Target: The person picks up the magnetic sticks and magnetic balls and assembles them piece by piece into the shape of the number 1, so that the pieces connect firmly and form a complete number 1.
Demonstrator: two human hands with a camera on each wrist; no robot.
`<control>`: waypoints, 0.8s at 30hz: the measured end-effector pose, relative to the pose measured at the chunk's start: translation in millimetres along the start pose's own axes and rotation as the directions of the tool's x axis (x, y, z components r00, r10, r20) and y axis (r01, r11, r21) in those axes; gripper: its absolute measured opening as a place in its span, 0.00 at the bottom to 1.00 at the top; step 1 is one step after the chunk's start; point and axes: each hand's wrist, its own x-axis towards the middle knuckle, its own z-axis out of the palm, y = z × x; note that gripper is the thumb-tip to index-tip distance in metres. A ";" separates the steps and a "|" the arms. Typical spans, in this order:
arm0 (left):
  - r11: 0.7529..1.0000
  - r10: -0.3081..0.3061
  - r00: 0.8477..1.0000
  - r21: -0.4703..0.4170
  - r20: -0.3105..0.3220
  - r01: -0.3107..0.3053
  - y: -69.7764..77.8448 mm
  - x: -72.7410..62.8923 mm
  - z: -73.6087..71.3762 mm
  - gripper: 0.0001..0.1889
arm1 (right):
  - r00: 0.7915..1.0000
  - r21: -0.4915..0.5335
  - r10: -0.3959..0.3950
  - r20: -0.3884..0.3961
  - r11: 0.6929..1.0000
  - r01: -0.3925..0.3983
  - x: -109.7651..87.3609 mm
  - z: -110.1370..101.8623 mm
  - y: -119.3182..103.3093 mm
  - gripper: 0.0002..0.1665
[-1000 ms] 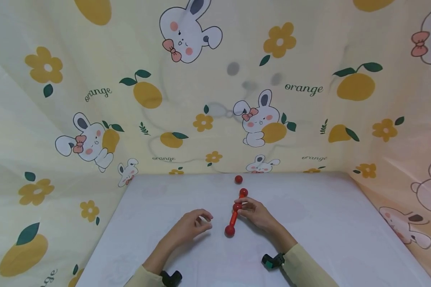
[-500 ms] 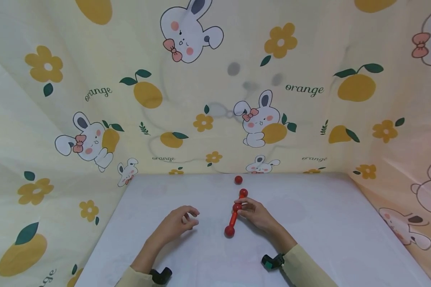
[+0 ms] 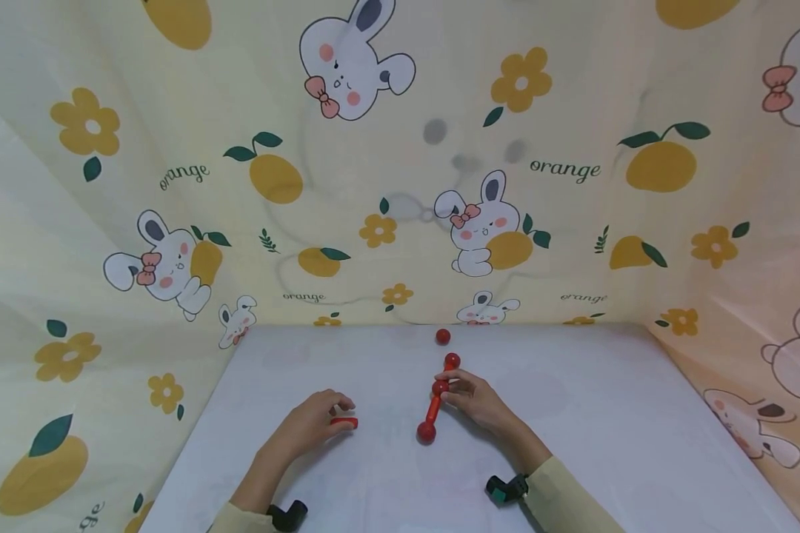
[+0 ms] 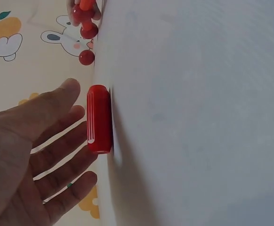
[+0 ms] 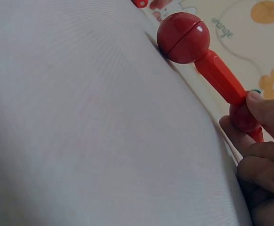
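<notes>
A red rod lies on the white table just by my left hand. In the left wrist view this ribbed rod is in front of spread, slightly bent fingers, with the thumb apart from it. My right hand pinches the middle ball of a red ball-and-rod chain between thumb and fingers. The chain's near end is a larger-looking ball, joined by a rod. Its far end is another ball; the far rod is partly hidden by the fingers.
A loose red ball rests near the table's back edge, beyond the chain. A patterned curtain with rabbits and oranges hangs behind and along both sides of the white table. Each wrist wears a black device.
My left hand has drawn back leftward, away from the chain, and the red rod now shows by its fingers. The right hand keeps its pinch on the chain, nearly still.
</notes>
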 end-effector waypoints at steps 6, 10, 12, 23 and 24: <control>1.000 -0.021 0.999 0.006 0.025 0.021 -2.9 -0.4 1.8 0.15 | 1.000 0.015 0.010 -0.003 1.000 -0.010 -0.8 0.4 0.0 0.21; 0.999 -0.037 0.999 0.004 0.040 0.037 -3.1 -1.2 3.5 0.15 | 1.000 0.020 0.010 0.003 1.000 -0.010 -1.0 0.2 0.5 0.22; 0.999 -0.038 0.999 0.005 0.037 0.038 -3.3 -1.4 3.9 0.15 | 1.000 0.021 0.009 0.008 1.000 -0.009 -1.2 -0.1 0.6 0.22; 0.993 0.017 1.000 0.119 -0.007 -0.016 -0.5 -3.6 3.9 0.12 | 1.000 -0.008 0.024 -0.002 1.000 -0.024 -2.5 -0.4 -3.8 0.22; 0.993 0.016 1.000 0.118 -0.002 -0.015 0.1 -3.7 3.4 0.12 | 1.000 -0.007 0.027 -0.002 1.000 -0.027 -2.4 -0.2 -4.0 0.22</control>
